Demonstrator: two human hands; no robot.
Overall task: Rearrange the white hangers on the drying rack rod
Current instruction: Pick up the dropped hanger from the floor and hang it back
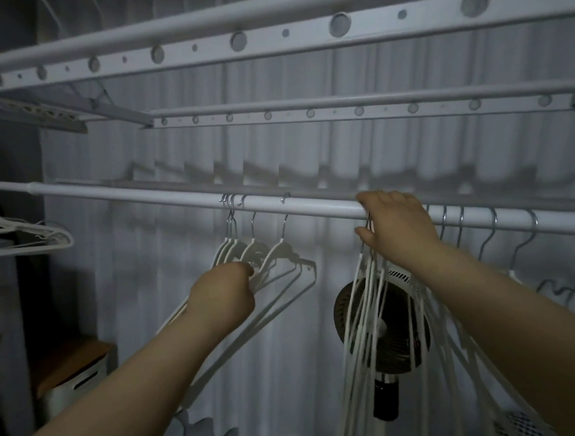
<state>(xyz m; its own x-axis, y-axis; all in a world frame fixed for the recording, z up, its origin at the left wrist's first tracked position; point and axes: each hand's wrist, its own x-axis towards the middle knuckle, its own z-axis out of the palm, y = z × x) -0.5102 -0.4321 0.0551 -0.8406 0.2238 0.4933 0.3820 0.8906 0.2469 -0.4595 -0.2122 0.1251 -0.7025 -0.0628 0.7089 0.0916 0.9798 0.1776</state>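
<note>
A white drying rack rod [178,196] runs across the view, sloping down to the right. Several white hangers [281,254] hang from it left of centre, and my left hand [222,296] grips their shoulders from below. My right hand [396,227] sits at the rod with its fingers curled over the top, holding the hooks of a second bunch of white hangers [364,313] that dangles beneath it. Further right, more metal hooks [491,227] hang on the rod, their hanger bodies mostly hidden by my right arm.
Perforated rack bars [303,33] cross overhead, with a lower one [307,113] behind. A white curtain [287,368] fills the background. A black fan [402,328] stands behind the right bunch. More white hangers [40,237] sit at the far left, above a white box [78,382].
</note>
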